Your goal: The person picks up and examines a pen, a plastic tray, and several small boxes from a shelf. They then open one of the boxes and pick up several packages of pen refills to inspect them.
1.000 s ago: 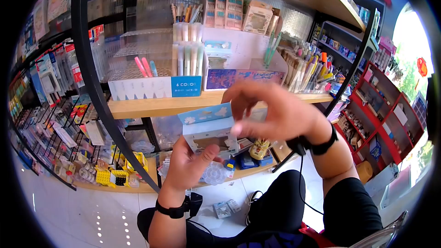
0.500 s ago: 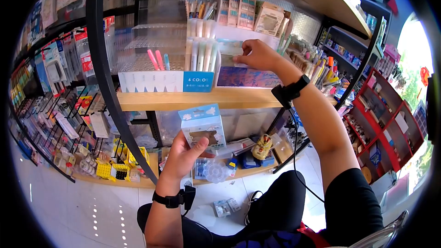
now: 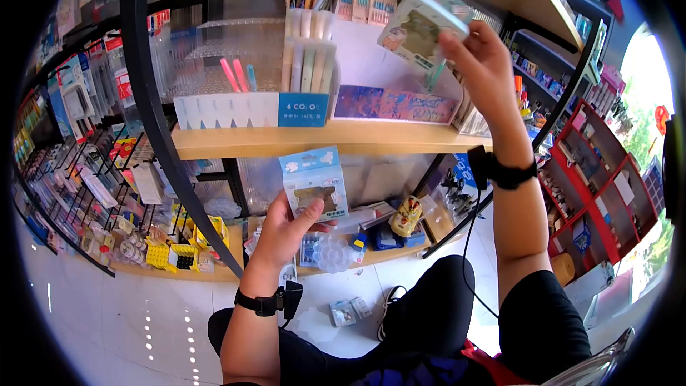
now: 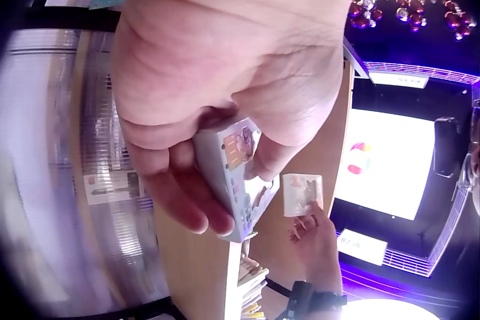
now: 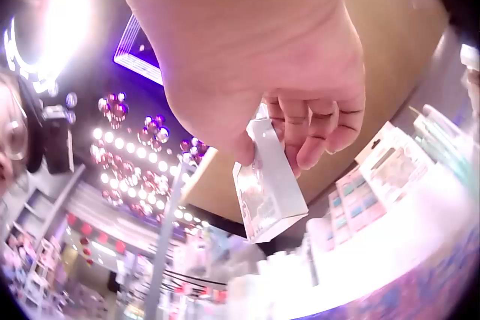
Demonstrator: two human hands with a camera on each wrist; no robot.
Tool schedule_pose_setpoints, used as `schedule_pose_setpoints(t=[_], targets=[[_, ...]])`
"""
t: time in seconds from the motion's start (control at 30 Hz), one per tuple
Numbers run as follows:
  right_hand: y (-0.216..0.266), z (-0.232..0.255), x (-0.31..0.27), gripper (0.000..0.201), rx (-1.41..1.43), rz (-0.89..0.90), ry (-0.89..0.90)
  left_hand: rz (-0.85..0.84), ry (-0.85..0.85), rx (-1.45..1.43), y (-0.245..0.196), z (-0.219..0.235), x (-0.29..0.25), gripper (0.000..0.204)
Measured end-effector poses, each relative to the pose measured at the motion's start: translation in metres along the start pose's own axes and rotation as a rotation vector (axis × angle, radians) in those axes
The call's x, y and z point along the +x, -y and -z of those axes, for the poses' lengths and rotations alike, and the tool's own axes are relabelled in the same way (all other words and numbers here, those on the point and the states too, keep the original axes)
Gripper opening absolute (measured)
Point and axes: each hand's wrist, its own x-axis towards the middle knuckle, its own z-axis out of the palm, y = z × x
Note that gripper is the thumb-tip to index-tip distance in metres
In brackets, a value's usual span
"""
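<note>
My left hand [image 3: 283, 236] grips a small light-blue carton [image 3: 312, 177] with a hang tab and a cut-out window, below the shelf's front edge. The thumb lies across its front; the fingers are behind it, as the left wrist view shows around the carton [image 4: 238, 177]. Raised above the shelf at the right, my right hand [image 3: 487, 64] holds a second windowed carton [image 3: 413, 28], pale and tilted. In the right wrist view this carton [image 5: 271, 185] is pinched between thumb and fingers. Below it stands a white display box [image 3: 396, 104] with a purple patterned front.
On the wooden shelf [image 3: 243, 141], a clear stepped pen stand [image 3: 214, 64] holds several markers. More pens crowd the right end. A black post [image 3: 146, 100] rises at the left. Below are a clear round flower-shaped tray [image 3: 333, 253] and a yellow patterned pouch [image 3: 406, 216]. Small packs [image 3: 350, 311] lie on the floor.
My right hand left the blue carton, reached to the display box, took hold of the second carton there and lifted it up and right. My left hand keeps its carton at nearly the same place.
</note>
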Motion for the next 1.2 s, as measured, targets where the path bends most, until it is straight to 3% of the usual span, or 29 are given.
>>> schedule_pose_setpoints(t=[0.07, 0.1, 0.13, 0.2, 0.23, 0.37, 0.43, 0.53, 0.67, 0.77, 0.9, 0.93, 0.97, 1.03, 1.1, 1.2], targets=[[0.026, 0.000, -0.042, 0.035, 0.185, -0.096, 0.046, 0.026, 0.002, -0.016, 0.001, -0.007, -0.001, 0.048], [0.045, -0.008, -0.071, 0.033, 0.348, -0.245, 0.111, 0.030, 0.005, -0.034, 0.001, -0.009, -0.002, 0.048], [0.023, -0.008, -0.090, 0.032, 0.339, -0.263, 0.228, 0.061, 0.045, -0.044, 0.001, -0.010, -0.002, 0.050], [0.036, -0.030, -0.134, 0.029, 0.572, -0.490, 0.293, 0.062, 0.078, -0.053, 0.004, -0.013, -0.005, 0.052], [0.021, -0.032, -0.154, 0.028, 0.529, -0.510, 0.399, 0.049, 0.113, -0.069, 0.006, -0.016, -0.006, 0.054], [-0.011, -0.056, -0.200, 0.029, 0.503, -0.565, 0.351, 0.054, 0.091, -0.009, 0.012, -0.026, -0.011, 0.059], [-0.017, -0.063, -0.213, 0.033, 0.488, -0.569, 0.331, 0.094, 0.076, -0.007, 0.017, -0.027, -0.013, 0.062], [-0.033, -0.075, -0.229, 0.042, 0.256, -0.424, 0.346, -0.099, 0.124, 0.225, 0.031, -0.029, -0.011, 0.075], [-0.051, -0.084, -0.242, 0.050, -0.003, -0.293, 0.368, -0.089, 0.099, 0.312, 0.040, -0.038, -0.015, 0.070], [-0.080, -0.103, -0.261, 0.051, 0.034, -0.263, 0.275, -0.025, 0.125, 0.346, 0.049, -0.035, -0.013, 0.069], [-0.097, -0.111, -0.271, 0.059, 0.091, -0.267, 0.329, -0.016, 0.087, 0.402, 0.069, -0.030, -0.008, 0.068], [-0.106, -0.109, -0.272, 0.064, 0.095, -0.298, 0.414, -0.023, 0.067, 0.404, 0.076, -0.029, -0.007, 0.068], [-0.125, -0.113, -0.277, 0.064, 0.088, -0.186, 0.389, 0.000, 0.008, 0.384, 0.086, -0.027, -0.007, 0.066], [-0.124, -0.104, -0.272, 0.067, 0.446, -0.571, 0.527, 0.062, -0.012, 0.325, 0.094, -0.026, -0.004, 0.056], [-0.124, -0.096, -0.270, 0.071, 0.385, -0.696, 0.581, 0.084, -0.009, 0.301, 0.108, -0.025, -0.003, 0.049], [-0.143, -0.086, -0.282, 0.074, 0.442, -0.742, 0.611, 0.172, -0.048, 0.177, 0.129, -0.026, -0.002, 0.044]])
